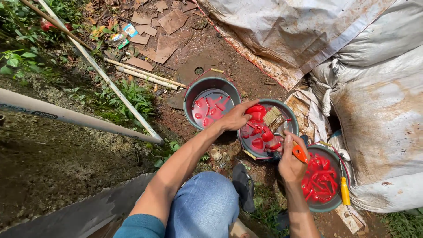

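Head view: left hand [235, 118] pinches a red piece [255, 111] over the middle basin [291, 115]; right hand [291, 161] clamps a paintbrush [282, 128], bristles just beside it for brushing.

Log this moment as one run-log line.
left hand: grips red piece in middle bowl | right hand: holds brush | side bowls: red pieces

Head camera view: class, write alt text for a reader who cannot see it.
A crouching person's left hand grips the rim of the middle basin of red plastic pieces, while the right hand holds an orange-handled paintbrush over it. Two similar basins flank it on muddy ground.
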